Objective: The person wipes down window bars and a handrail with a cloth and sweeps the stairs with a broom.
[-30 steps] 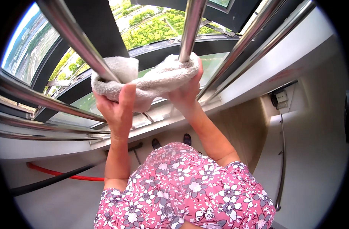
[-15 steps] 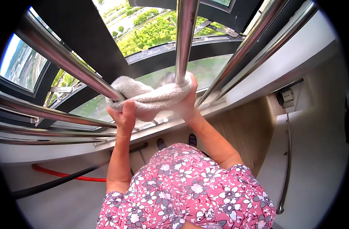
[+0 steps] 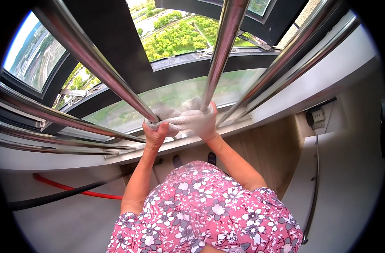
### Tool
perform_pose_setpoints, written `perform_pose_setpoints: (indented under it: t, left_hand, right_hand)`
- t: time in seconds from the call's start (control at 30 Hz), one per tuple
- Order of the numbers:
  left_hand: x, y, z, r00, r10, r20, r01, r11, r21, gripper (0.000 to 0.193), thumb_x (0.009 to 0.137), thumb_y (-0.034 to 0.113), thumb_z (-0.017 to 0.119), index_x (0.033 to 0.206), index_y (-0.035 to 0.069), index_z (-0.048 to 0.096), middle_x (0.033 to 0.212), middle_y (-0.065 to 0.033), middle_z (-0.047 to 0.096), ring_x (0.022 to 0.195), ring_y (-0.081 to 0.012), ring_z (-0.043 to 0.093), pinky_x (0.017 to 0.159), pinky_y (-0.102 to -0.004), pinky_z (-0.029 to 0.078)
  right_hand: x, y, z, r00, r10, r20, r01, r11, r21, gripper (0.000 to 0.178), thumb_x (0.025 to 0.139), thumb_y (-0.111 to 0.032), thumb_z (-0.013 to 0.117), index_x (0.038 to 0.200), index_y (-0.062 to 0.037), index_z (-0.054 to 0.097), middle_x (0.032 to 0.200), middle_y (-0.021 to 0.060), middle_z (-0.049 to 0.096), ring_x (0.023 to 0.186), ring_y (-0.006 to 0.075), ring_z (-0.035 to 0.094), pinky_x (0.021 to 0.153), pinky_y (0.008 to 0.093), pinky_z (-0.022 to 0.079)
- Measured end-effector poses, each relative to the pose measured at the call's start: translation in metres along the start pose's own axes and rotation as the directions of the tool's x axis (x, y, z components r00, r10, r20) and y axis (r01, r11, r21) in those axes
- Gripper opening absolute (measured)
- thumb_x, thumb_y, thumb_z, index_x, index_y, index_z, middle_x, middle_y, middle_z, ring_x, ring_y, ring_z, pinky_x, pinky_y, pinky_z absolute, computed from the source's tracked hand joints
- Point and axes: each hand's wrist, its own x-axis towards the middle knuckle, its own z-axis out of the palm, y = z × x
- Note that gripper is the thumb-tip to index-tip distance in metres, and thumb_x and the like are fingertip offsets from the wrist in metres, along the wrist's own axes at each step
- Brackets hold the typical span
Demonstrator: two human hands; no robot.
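Note:
A fluffy pale grey towel is stretched between two shiny metal bars and wraps around both near their lower ends. On the left bar, my left hand is closed around the towel, its thumb toward me. My right hand grips the towel's other end against the right bar; its fingers are partly hidden behind the bar and cloth. Both arms reach forward from my body. Part of the towel passes behind, in front of the window glass.
More metal bars run along the window at both sides. Dark window frames stand beyond them, with trees outside. A red tube and a black rail-like tube lie at lower left. A socket box sits on the right.
Both hands and the towel have slid lower along the bars. The towel looks more bunched, and the hands are closer together in the picture. The view has shifted slightly.

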Motion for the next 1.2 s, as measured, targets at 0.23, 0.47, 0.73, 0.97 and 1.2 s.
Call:
perform_pose_setpoints:
  t: [0.23,0.47,0.73,0.97,1.2]
  left_hand:
    - [-0.008,-0.026,-0.01,0.998,-0.058,0.019,0.058,0.998,0.023,0.042,0.068,0.02,0.066,0.099,-0.003,0.048,0.088,-0.0089,0.058,0.078,-0.0168,0.057,0.071,-0.0279,0.045]
    - [-0.017,-0.043,-0.009,0.979,-0.2,0.04,0.198,0.978,0.067,0.038,0.07,0.019,0.066,0.098,-0.001,0.049,0.086,-0.0066,0.059,0.076,-0.0136,0.055,0.069,-0.0252,0.045]
    - [-0.037,-0.086,-0.035,0.983,-0.166,0.078,0.126,0.922,0.367,0.038,0.075,0.019,0.06,0.105,0.001,0.047,0.095,-0.0053,0.055,0.086,-0.0128,0.05,0.076,-0.0247,0.04]
    - [-0.051,-0.083,-0.029,0.985,-0.154,-0.076,0.168,0.778,0.606,0.043,0.075,0.028,0.06,0.102,-0.001,0.045,0.083,-0.0151,0.056,0.077,-0.0249,0.056,0.067,-0.0328,0.043]
    - [-0.069,-0.047,-0.032,0.975,-0.214,-0.054,0.192,0.701,0.687,0.031,0.078,0.025,0.055,0.092,-0.001,0.047,0.071,-0.017,0.054,0.067,-0.0309,0.054,0.059,-0.0352,0.041]
  right_hand:
    - [-0.014,0.025,-0.002,1.0,-0.003,0.024,0.006,0.993,-0.119,0.055,0.07,-0.024,0.061,0.109,0.0017,0.031,0.092,0.016,0.049,0.083,0.0282,0.052,0.07,0.0335,0.043]
    - [-0.036,0.063,-0.01,0.999,0.02,0.05,-0.007,0.966,-0.258,0.063,0.07,-0.02,0.06,0.116,-0.0007,0.023,0.1,0.0196,0.047,0.089,0.0333,0.051,0.073,0.0366,0.043]
    - [-0.057,0.057,-0.016,0.994,0.026,0.107,0.04,0.819,-0.573,0.069,0.07,-0.015,0.059,0.123,-0.0054,0.016,0.108,0.0219,0.044,0.095,0.0372,0.049,0.075,0.0394,0.043]
    - [-0.068,0.028,-0.023,0.99,0.137,0.027,-0.098,0.82,-0.564,0.057,0.075,-0.009,0.047,0.123,-0.0072,0.017,0.095,0.0255,0.049,0.085,0.0424,0.049,0.068,0.0443,0.042]
    - [-0.084,-0.003,-0.025,0.947,0.314,0.066,-0.216,0.777,-0.591,0.056,0.073,-0.008,0.044,0.124,-0.0052,0.02,0.081,0.0281,0.051,0.074,0.045,0.049,0.064,0.0465,0.04]
